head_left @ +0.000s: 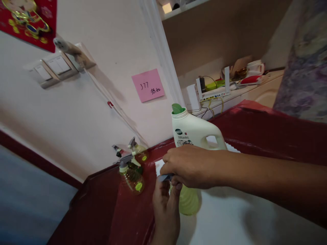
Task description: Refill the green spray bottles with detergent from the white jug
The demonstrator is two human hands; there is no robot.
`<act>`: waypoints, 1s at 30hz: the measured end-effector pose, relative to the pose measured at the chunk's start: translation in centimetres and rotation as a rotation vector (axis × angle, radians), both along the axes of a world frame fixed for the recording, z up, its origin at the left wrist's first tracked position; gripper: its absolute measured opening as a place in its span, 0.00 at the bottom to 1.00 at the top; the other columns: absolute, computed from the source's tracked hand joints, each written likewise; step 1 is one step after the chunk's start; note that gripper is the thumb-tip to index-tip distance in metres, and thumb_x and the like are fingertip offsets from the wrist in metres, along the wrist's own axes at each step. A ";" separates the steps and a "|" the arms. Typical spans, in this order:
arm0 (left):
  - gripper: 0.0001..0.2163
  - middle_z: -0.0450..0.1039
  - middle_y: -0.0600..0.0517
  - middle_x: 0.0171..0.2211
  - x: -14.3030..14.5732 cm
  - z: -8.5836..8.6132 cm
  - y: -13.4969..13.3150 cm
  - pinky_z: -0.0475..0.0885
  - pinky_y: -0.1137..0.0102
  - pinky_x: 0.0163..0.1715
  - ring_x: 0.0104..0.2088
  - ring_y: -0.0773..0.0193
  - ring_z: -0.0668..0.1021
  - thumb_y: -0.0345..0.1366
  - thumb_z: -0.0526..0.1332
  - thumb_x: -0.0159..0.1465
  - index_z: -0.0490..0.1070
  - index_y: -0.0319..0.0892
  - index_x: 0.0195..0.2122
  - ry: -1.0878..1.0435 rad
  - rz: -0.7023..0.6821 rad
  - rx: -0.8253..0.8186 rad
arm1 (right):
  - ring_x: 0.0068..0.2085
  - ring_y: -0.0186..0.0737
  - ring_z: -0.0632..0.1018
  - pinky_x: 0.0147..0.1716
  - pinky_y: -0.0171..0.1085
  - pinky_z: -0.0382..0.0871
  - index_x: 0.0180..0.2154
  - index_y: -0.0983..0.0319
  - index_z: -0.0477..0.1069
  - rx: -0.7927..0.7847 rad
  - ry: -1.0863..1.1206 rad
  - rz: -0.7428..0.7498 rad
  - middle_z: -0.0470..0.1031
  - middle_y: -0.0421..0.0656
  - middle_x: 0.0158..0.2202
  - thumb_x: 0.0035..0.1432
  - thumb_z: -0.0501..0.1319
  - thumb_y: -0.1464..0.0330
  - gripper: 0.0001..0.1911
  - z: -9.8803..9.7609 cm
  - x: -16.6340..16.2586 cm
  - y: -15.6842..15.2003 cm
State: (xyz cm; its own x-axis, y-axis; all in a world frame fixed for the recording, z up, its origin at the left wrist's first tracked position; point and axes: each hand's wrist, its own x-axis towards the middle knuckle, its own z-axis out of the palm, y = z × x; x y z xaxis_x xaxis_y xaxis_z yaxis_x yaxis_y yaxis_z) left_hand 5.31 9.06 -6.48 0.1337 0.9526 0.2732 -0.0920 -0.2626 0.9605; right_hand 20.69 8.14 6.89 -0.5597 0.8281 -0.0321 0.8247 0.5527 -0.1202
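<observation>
My right hand reaches in from the right, fingers closed on the grey spray head of a spray bottle. Below it, the bottle's clear body shows pale yellow-green and stands on a white sheet. My left hand comes up from the bottom edge, its thumb and fingers closed around the bottle near the neck; my hands hide most of that neck. Just behind my right hand rises a large pale-green detergent jug with an open mouth, a green pouring spout and a side handle.
Several spray bottles stand together by the wall at left, on the dark red table cover. A pink note sticks to the wall. At the back right, a white router and assorted items occupy a ledge.
</observation>
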 end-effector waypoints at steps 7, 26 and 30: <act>0.20 0.79 0.47 0.37 -1.6 -1.1 0.8 0.73 0.66 0.40 0.39 0.54 0.79 0.56 0.66 0.63 0.78 0.42 0.37 0.179 -0.060 0.029 | 0.45 0.43 0.76 0.29 0.37 0.52 0.48 0.57 0.78 0.046 0.002 0.017 0.77 0.42 0.42 0.67 0.66 0.68 0.08 -0.1 0.1 0.0; 0.26 0.81 0.42 0.42 -2.7 -2.2 1.9 0.71 0.55 0.52 0.48 0.44 0.79 0.62 0.71 0.52 0.82 0.43 0.38 0.150 0.026 -0.058 | 0.44 0.44 0.77 0.25 0.37 0.47 0.48 0.59 0.78 0.113 -0.026 0.039 0.77 0.42 0.42 0.69 0.64 0.64 0.09 -0.2 -0.1 -0.1; 0.28 0.81 0.44 0.45 -1.3 -0.3 1.5 0.73 0.60 0.51 0.51 0.45 0.78 0.54 0.76 0.48 0.78 0.42 0.44 0.054 -0.091 0.000 | 0.44 0.44 0.76 0.27 0.38 0.49 0.50 0.56 0.77 0.114 -0.035 0.043 0.78 0.41 0.42 0.67 0.67 0.64 0.11 -0.3 -0.2 -0.1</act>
State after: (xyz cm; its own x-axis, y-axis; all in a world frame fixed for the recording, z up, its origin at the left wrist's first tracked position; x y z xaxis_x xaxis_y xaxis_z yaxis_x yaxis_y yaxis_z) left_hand 4.00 10.57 -6.75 0.2345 0.9358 0.2633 -0.0633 -0.2555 0.9647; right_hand 20.48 8.01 6.64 -0.5950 0.8026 0.0411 0.8024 0.5962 -0.0258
